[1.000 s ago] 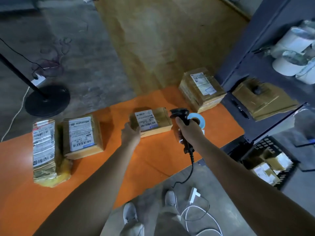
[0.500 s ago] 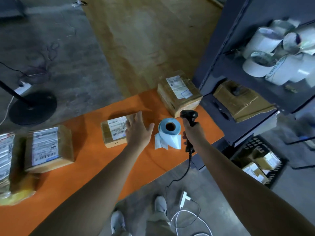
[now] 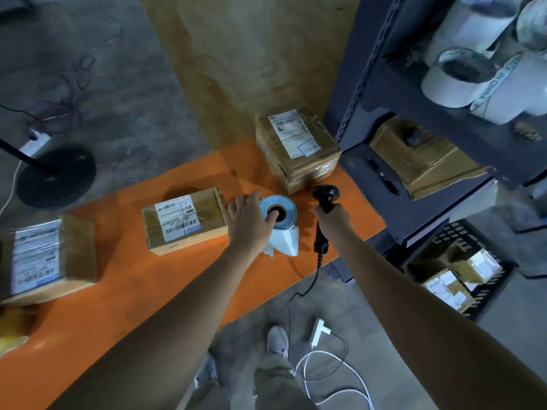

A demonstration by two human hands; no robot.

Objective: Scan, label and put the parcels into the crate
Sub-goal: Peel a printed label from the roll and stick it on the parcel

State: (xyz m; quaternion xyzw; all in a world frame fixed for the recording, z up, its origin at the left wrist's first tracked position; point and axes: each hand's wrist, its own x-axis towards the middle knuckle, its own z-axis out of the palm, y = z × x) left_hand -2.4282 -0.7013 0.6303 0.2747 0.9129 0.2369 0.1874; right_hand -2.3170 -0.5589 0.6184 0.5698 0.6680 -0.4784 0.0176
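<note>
On the counter (image 3: 118,306), the roll (image 3: 287,213) was touched by the loose, open left grip (image 3: 245,223); the scanner (image 3: 325,194) was held in the right grip (image 3: 333,218). Labelling seemed the step; a label likely had to be peeled next.

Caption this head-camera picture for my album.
Left hand touches the label roll; right hand grips the scanner beside a parcel.

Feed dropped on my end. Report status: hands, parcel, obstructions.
Left hand on label roll, fingertip at its core. Right hand grips scanner. Nearest parcel lies on table left of roll, not held. Nothing blocking it.
</note>
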